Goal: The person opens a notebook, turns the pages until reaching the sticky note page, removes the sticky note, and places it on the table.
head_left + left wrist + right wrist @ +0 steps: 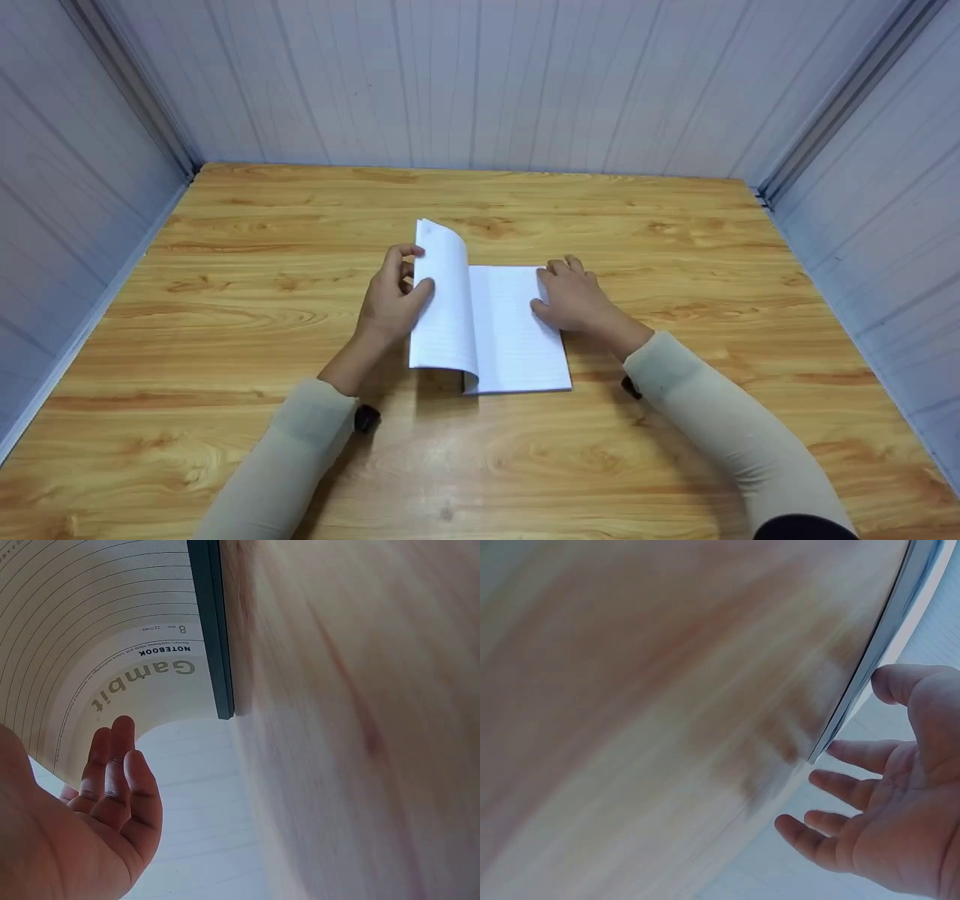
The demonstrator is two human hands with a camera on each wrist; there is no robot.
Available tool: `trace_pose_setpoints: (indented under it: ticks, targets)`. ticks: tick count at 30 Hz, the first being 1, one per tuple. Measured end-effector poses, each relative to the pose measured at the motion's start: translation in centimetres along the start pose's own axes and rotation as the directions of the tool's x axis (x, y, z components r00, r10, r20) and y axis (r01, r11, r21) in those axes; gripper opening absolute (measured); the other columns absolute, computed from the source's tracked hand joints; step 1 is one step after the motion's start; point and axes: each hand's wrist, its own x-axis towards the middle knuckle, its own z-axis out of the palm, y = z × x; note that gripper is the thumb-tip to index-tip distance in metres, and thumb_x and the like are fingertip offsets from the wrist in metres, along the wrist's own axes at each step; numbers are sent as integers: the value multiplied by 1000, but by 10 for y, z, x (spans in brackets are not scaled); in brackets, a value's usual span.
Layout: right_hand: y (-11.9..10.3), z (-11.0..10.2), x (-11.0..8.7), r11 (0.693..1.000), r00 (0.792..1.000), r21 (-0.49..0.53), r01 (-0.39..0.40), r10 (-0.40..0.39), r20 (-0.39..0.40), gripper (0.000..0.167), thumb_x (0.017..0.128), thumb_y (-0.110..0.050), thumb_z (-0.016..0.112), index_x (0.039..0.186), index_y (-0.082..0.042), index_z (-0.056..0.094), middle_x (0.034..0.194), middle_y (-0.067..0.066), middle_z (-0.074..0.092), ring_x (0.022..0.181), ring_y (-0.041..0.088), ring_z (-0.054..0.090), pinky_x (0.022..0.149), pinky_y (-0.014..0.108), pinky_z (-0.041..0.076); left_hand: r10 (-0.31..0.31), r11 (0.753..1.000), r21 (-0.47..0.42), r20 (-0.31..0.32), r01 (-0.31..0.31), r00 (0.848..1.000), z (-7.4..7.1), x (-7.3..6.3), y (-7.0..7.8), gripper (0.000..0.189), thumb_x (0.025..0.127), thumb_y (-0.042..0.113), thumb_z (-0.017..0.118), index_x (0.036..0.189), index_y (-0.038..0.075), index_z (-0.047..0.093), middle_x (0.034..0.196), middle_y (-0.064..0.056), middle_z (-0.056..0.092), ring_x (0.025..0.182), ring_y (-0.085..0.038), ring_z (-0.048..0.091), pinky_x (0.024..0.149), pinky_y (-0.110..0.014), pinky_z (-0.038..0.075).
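Observation:
A notebook (521,337) with ruled white pages lies opened on the wooden table. Its left part, the cover with pages (444,322), stands raised and bends over at the spine. My left hand (391,304) pinches that part's outer edge, thumb on the inner page and fingers behind. In the left wrist view the printed outer cover (127,622) reads "Gambit NOTEBOOK", beside a dark green spine (211,630). My right hand (574,298) rests at the notebook's upper right edge, thumb over the page, fingers spread in the right wrist view.
The wood-grain table (247,322) surrounds the notebook. White panelled walls (480,82) enclose it at the back and both sides. Small black devices (367,418) sit at the wrists below the light sleeves (300,442).

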Motion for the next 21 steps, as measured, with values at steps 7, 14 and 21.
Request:
trace_pose_setpoints:
  ticks: [7, 14, 21]
  targets:
    - [0, 2, 0, 1000, 999, -9, -29, 30, 35, 71, 96, -48, 45, 149, -4, 31, 155, 23, 25, 144, 44, 11, 110, 63, 22, -7, 1000, 4, 9, 7, 1000, 0, 0, 0, 40, 86, 18, 55, 125, 18, 46, 88, -6, 65, 62, -17, 47, 61, -27, 39]
    - [1, 4, 1, 1000, 999, 9, -26, 25, 45, 73, 97, -49, 43, 150, -2, 27, 156, 22, 22, 145, 43, 8, 112, 61, 19, -8, 1000, 6, 6, 8, 1000, -1, -1, 1, 40, 86, 18, 55, 125, 18, 46, 87, -6, 64, 65, -18, 49, 63, -28, 40]
    - [0, 5, 1, 1000, 998, 12, -22, 21, 61, 73, 97, -48, 42, 151, -2, 25, 157, 21, 20, 145, 42, 8, 112, 61, 18, -9, 1000, 1, -10, 9, 1000, -1, -1, 1, 40, 86, 17, 56, 125, 17, 47, 86, -6, 64, 65, -18, 49, 63, -28, 40]
